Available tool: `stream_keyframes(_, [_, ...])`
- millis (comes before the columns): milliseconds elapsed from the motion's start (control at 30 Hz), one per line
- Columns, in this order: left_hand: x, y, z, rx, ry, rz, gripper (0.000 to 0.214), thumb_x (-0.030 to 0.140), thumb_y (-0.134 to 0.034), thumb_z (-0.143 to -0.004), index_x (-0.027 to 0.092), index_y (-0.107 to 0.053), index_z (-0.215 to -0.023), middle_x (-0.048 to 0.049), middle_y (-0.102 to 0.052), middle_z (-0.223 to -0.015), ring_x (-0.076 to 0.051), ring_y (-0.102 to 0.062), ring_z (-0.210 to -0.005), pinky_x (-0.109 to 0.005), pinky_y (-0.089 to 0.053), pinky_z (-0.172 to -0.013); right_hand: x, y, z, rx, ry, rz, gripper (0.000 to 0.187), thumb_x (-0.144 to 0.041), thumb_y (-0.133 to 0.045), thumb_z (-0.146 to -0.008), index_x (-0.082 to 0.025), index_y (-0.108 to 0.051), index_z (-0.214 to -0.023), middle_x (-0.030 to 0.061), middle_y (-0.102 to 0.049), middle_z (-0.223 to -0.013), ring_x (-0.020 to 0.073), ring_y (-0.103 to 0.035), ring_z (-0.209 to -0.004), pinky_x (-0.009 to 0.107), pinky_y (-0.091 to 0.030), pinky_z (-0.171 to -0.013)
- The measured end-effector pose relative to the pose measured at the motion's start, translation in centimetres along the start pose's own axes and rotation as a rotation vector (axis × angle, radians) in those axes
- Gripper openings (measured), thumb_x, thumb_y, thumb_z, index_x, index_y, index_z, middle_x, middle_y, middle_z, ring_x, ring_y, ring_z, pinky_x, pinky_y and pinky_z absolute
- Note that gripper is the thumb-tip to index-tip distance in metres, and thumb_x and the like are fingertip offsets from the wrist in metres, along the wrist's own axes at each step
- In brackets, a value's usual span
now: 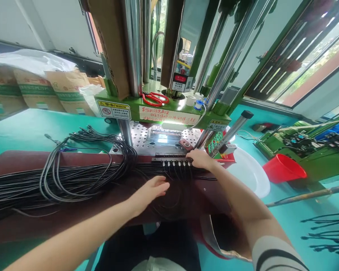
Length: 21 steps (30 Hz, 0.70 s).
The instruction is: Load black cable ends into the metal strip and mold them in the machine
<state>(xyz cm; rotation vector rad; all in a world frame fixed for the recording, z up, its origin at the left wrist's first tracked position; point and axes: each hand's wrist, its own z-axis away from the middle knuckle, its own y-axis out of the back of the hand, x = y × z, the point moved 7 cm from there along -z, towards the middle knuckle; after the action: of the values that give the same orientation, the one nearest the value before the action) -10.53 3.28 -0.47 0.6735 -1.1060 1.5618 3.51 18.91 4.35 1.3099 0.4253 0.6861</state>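
Note:
My right hand (201, 159) is at the right end of a slotted metal mould bar (172, 159), its fingers bent together at the bar's corner. What they pinch, if anything, is hidden. Several black cables (175, 171) with pale connector ends are set side by side along the bar's front edge. My left hand (154, 190) hovers over the dark red bench (194, 195), just in front of those cables. Its fingers are stretched out and loosely apart, holding nothing. To the left lies a large bundle of black cables (81, 173), partly coiled.
Behind the bar stands a green press (115, 99) with steel columns and red-handled scissors (155, 99) on its plate. A green button panel (215, 143), a white basin (251, 173) and a red bucket (284, 168) are at right. An open bin (209, 229) sits below the bench edge.

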Motion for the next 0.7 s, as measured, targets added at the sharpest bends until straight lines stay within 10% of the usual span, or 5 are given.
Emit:
stream_keyframes(133, [-2.3,-2.3,-1.2,0.114,0.071,0.378,0.027,0.025,-0.069,-0.067,0.013,-0.055,-0.086,-0.0096,-0.062,-0.09,-0.017,-0.06,-0.086,-0.029,-0.046,-0.084,1.0,1.6,-0.1,-0.015,-0.085,-0.065,0.033,-0.006,-0.047,-0.066,-0.017,-0.063,-0.092,0.0092,-0.066,-0.092,0.0221,-0.059,-0.083,0.026,-0.038,-0.063])
stream_keyframes(433, [-1.9,-8.0,-5.0,-0.232,0.112,0.326,0.029,0.025,-0.07,-0.067,0.012,-0.055,-0.088,-0.0116,-0.066,-0.085,-0.019,-0.064,-0.076,-0.028,-0.047,-0.07,2.7,3.6,-1.0,0.225,-0.232,-0.282,0.037,-0.007,-0.044,-0.065,-0.019,-0.061,-0.096,0.0044,-0.066,-0.095,0.0178,-0.057,-0.086,0.022,-0.037,-0.065])
stream_keyframes(700, [1.4,-6.2,-8.3,-0.19,0.121,0.317,0.017,0.013,-0.051,-0.076,0.012,-0.055,-0.093,-0.0114,-0.067,-0.081,-0.02,-0.065,-0.069,-0.034,-0.049,-0.066,3.3,3.6,-6.7,0.261,-0.299,-0.443,0.033,-0.004,-0.054,-0.06,-0.019,-0.07,-0.084,0.0021,-0.068,-0.085,0.0185,-0.059,-0.086,0.022,-0.041,-0.067])
